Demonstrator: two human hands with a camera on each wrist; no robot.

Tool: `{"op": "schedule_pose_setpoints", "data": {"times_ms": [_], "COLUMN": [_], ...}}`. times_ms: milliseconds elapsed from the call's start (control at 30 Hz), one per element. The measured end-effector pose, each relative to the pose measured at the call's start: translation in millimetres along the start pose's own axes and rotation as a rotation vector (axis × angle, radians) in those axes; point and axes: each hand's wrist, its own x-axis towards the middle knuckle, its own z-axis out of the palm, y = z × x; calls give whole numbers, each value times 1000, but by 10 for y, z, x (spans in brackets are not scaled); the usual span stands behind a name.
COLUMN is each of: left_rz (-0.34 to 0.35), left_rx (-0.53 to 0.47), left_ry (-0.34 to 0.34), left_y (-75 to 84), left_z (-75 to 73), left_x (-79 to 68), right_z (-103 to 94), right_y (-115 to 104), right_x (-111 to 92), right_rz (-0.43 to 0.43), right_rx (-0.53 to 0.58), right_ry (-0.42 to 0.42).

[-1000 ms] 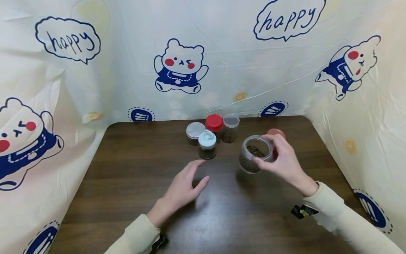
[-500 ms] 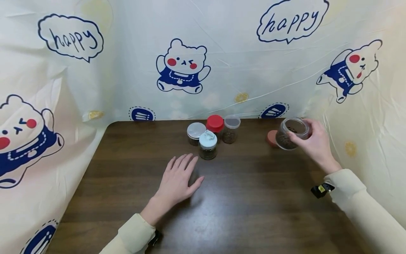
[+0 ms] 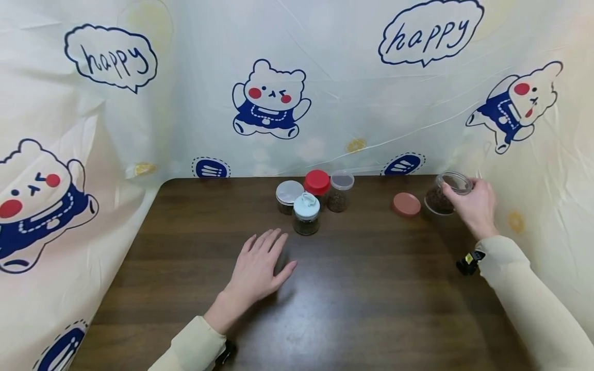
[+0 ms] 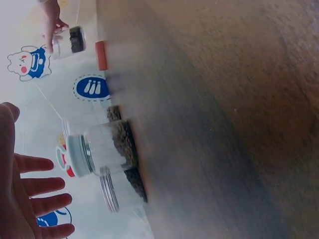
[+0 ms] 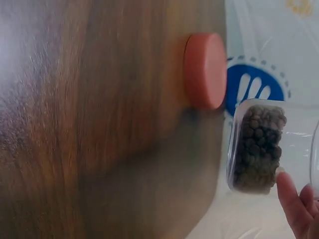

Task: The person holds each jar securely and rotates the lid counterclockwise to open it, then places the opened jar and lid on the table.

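At the table's far right corner, my right hand (image 3: 475, 208) grips an open clear jar (image 3: 438, 201) near its rim. Small dark brown pellets or beans (image 5: 259, 149) partly fill that jar. It appears slightly above the table in the left wrist view. Just left of it lies a round salmon-red lid (image 3: 406, 204). My left hand (image 3: 255, 268) is spread palm down over the middle of the table, holding nothing. Beyond its fingertips, apart from them, stands a small glass jar (image 3: 306, 216) with a pale blue lid.
Close behind the blue-lidded jar are a silver-lidded jar (image 3: 290, 193), a red-lidded jar (image 3: 317, 182) and a clear-lidded jar (image 3: 341, 193). A printed cloth (image 3: 352, 93) hangs around the back and sides of the dark wooden table (image 3: 362, 299).
My right hand has carried the open jar rightward and back, past the red lid, which now shows fully. My left hand has drawn back slightly to the left and flattened.
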Motion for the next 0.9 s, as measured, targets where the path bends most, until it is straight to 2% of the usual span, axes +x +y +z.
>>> {"op": "schedule_pose_setpoints", "data": {"times_ms": [167, 500, 733, 900], "left_rz": [-1, -3, -33, -28], "left_rx": [16, 22, 22, 20], "left_ry": [-3, -3, -52, -59], "left_y": [0, 8, 18, 15], "left_z": [5, 7, -4, -17], "left_x": [-7, -12, -12, -9], "right_z": [82, 159, 288, 332], "right_y": [97, 153, 191, 205], "right_x": [97, 177, 129, 97], "right_rz": [1, 65, 48, 33], "right_rx": [-51, -49, -40, -30], "right_ry": [-37, -83, -53, -38]}}
